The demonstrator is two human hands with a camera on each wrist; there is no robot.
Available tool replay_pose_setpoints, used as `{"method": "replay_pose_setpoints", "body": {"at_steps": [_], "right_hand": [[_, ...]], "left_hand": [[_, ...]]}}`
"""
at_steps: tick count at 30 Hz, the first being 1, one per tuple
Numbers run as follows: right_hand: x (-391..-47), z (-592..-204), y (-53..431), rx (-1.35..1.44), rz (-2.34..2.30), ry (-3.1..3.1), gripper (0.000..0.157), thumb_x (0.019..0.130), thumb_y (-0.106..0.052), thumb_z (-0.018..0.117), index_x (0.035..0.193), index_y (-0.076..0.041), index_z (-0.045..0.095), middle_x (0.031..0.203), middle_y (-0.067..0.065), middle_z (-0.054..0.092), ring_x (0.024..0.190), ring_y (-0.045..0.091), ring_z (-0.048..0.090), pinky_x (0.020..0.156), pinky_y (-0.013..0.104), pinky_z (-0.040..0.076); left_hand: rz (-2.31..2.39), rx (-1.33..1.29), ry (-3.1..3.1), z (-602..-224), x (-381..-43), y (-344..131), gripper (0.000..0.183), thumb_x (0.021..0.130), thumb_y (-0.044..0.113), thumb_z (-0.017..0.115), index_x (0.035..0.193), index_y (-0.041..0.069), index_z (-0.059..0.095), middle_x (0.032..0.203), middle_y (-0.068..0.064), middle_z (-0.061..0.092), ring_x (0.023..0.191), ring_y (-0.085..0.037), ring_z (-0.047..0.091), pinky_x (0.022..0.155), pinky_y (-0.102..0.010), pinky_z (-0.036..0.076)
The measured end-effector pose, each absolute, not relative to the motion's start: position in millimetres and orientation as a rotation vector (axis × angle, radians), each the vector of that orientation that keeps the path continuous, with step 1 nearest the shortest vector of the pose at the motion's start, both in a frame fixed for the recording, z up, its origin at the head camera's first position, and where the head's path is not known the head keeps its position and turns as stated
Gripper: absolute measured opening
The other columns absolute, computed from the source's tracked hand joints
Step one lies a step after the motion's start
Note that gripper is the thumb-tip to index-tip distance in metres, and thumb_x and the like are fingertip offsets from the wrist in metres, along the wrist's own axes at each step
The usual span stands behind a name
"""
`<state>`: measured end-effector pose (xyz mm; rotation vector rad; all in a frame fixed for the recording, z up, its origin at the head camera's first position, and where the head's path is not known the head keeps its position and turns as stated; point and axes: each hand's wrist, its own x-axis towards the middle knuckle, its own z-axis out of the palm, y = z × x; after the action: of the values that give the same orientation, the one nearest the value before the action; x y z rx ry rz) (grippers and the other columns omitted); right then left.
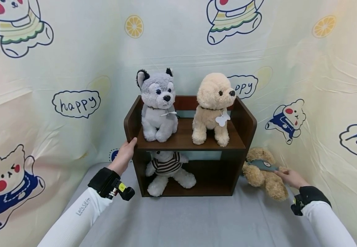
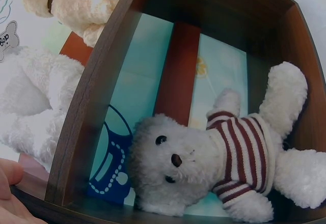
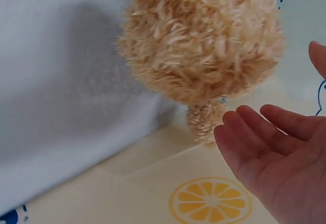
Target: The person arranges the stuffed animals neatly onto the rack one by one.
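My left hand (image 1: 124, 156) grips the left side of a dark brown wooden shelf (image 1: 194, 149) at its middle board, with the thumb at the front edge and most fingers hidden. To the right of the shelf, my right hand (image 1: 292, 178) is at the arm of a curly brown teddy bear (image 1: 275, 185) in a blue-grey top. The bear leans over sideways on the grey surface. In the right wrist view, the palm faces up with loosely straight fingers (image 3: 249, 142), close to the bear's fluffy fur (image 3: 204, 40).
On the upper board sit a grey husky plush (image 1: 158, 109) and a cream dog plush (image 1: 212, 106) with a white tag. A white bear plush (image 2: 178, 158) in a striped shirt sits in the lower compartment. Behind hangs a printed cloth (image 1: 178, 41).
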<state>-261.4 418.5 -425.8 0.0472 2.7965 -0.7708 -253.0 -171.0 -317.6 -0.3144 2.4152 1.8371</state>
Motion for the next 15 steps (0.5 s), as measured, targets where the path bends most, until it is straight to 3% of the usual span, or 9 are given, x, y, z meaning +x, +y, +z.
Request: {"method": "replay_pose_setpoints", "body": {"at_steps": [6, 12, 13, 15], "right_hand": [[-257.9, -434.8, 421.3, 0.148, -1.014, 2.659, 0.074, 0.097, -0.045, 0.027, 0.120, 0.025, 0.033, 0.120, 0.043, 0.036, 0.109, 0.051, 0.041, 0.080, 0.050, 0.048], [-254.4, -447.9, 422.0, 0.268, -1.243, 2.472, 0.080, 0.096, -0.045, 0.023, 0.130, 0.025, 0.005, 0.128, 0.046, 0.016, 0.116, 0.056, 0.027, 0.087, 0.054, 0.042], [-253.6, -450.2, 422.0, 0.283, -1.269, 2.451, 0.081, 0.096, -0.045, 0.023, 0.130, 0.025, 0.004, 0.126, 0.046, 0.017, 0.114, 0.056, 0.030, 0.086, 0.053, 0.043], [-252.2, -456.0, 422.0, 0.313, -1.316, 2.425, 0.073, 0.096, -0.044, 0.025, 0.129, 0.021, 0.018, 0.107, 0.040, 0.039, 0.098, 0.048, 0.045, 0.079, 0.047, 0.047]], "left_hand": [[1.819, -0.324, 2.422, -318.3, -252.2, -171.7, 0.069, 0.098, 0.045, 0.023, 0.145, 0.003, -0.005, 0.151, -0.017, 0.000, 0.137, -0.036, 0.004, 0.107, -0.055, 0.008], [1.820, -0.322, 2.422, -317.7, -252.4, -171.6, 0.069, 0.098, 0.045, 0.023, 0.145, 0.004, -0.005, 0.151, -0.017, -0.001, 0.137, -0.036, 0.004, 0.108, -0.054, 0.008], [1.823, -0.320, 2.418, -317.5, -252.6, -171.6, 0.069, 0.098, 0.045, 0.023, 0.145, 0.004, -0.005, 0.151, -0.018, -0.001, 0.137, -0.036, 0.004, 0.108, -0.054, 0.008], [1.821, -0.319, 2.415, -317.1, -252.7, -171.4, 0.069, 0.098, 0.044, 0.023, 0.145, 0.003, -0.006, 0.151, -0.018, 0.000, 0.137, -0.036, 0.004, 0.108, -0.054, 0.008]]}}
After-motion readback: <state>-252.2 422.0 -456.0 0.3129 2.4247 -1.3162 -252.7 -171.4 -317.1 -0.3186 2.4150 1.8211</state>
